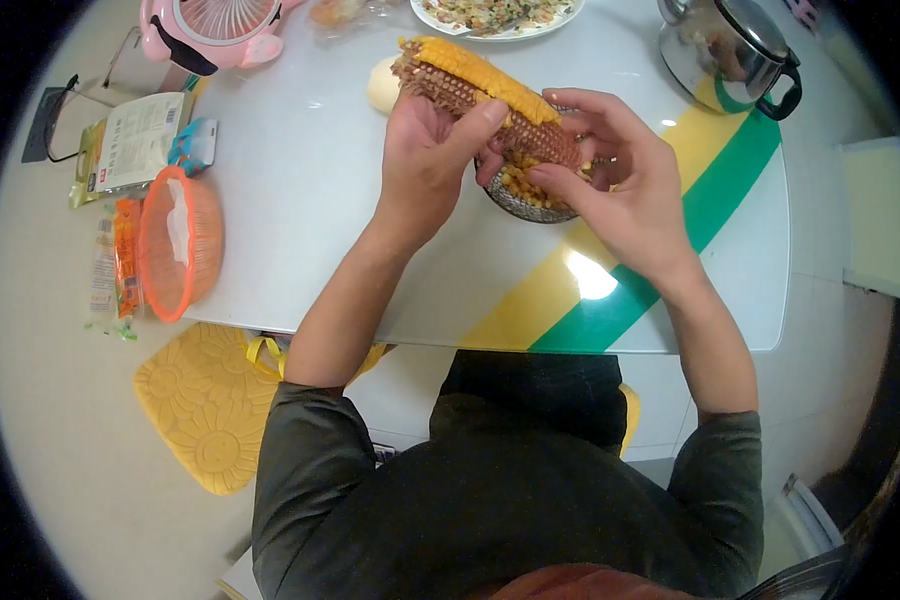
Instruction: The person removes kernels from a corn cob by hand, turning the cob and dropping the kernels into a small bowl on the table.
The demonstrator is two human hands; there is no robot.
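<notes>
Your left hand [422, 165] clasps the corn cob [485, 84], your right hand [630, 185] its nearer end; long axis slants away leftward, bowl [518, 207] beneath.

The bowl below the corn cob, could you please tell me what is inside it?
Loose yellow kernels show inside the bowl. The partly stripped corn cob and the hands cover much of the opening, so whatever lies beneath them cannot be seen.

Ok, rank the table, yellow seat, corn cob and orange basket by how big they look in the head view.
1. Table
2. Yellow seat
3. Corn cob and orange basket: too close to rank; the cob is partly covered.
</notes>
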